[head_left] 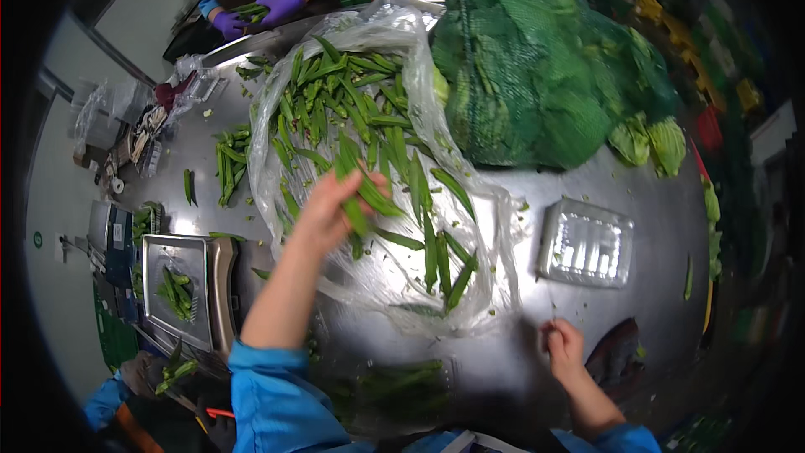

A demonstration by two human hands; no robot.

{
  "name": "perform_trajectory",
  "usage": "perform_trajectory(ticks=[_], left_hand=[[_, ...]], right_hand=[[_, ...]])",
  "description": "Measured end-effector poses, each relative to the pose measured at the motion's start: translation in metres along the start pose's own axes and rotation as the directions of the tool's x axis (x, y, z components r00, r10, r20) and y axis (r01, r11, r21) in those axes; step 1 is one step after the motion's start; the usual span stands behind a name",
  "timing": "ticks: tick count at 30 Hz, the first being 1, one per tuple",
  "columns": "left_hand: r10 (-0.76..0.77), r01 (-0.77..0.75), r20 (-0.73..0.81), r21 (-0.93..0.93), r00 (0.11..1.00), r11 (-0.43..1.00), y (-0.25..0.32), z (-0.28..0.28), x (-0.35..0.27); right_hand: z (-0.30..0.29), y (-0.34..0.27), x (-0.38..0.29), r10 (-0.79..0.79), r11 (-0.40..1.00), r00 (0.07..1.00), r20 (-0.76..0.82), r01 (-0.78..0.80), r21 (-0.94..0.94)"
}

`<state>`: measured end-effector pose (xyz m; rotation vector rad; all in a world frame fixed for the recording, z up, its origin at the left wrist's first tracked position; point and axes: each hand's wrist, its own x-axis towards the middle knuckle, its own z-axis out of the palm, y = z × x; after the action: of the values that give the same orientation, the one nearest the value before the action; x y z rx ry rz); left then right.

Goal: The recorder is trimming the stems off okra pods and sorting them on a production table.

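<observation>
My left hand [330, 204] grips several green okra pods [371, 192] over the opened clear plastic bag [418, 69]. Beneath and beyond it, a heap of okra [327, 91] lies in the bag, with looser pods [443, 264] spread towards me. To the right, my right hand [564, 346] is low over the steel table [490, 358], its fingers curled; whether they hold something small is unclear. Past that hand rests a clear plastic container [585, 244]. Close before my body are more okra pods [402, 387] in shadow, apparently in a clear tray.
A green mesh sack of leafy heads [528, 75] fills the far right. On the left stands a scale [179, 289] bearing packed okra, near a small okra pile [231, 163]. Across the table, a co-worker's purple-gloved hands [258, 16] hold okra; another gloved person [151, 371] works at lower left.
</observation>
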<state>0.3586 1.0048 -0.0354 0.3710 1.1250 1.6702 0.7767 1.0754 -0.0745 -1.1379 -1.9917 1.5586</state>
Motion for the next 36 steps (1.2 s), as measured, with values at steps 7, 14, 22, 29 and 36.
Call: perform_trajectory(ticks=[7,14,22,29,36], left_hand=[[-0.174,0.178,0.057,-0.519,0.983,0.836,-0.087,0.142,-0.122],[-0.271,0.259,0.096,-0.7,0.958,0.666,-0.11,0.191,-0.169],[-0.289,0.201,0.013,-0.75,0.957,0.63,-0.128,0.185,-0.195],[-0.092,0.046,-0.017,-0.769,0.996,0.638,-0.131,0.211,-0.201],[-0.139,0.063,-0.019,-0.828,0.99,0.557,-0.126,0.228,-0.222]], right_hand=[[0.008,-0.106,0.018,-0.631,0.646,0.739,0.237,0.67,-0.367],[-0.028,-0.111,-0.023,-0.666,0.599,0.719,0.201,0.675,-0.431],[-0.065,-0.045,-0.046,-0.381,0.903,0.903,-0.2,0.316,-0.293],[-0.024,-0.085,-0.072,-0.766,0.484,0.609,0.205,0.757,-0.439],[-0.029,-0.097,-0.072,-0.83,0.395,0.515,0.214,0.814,-0.426]])
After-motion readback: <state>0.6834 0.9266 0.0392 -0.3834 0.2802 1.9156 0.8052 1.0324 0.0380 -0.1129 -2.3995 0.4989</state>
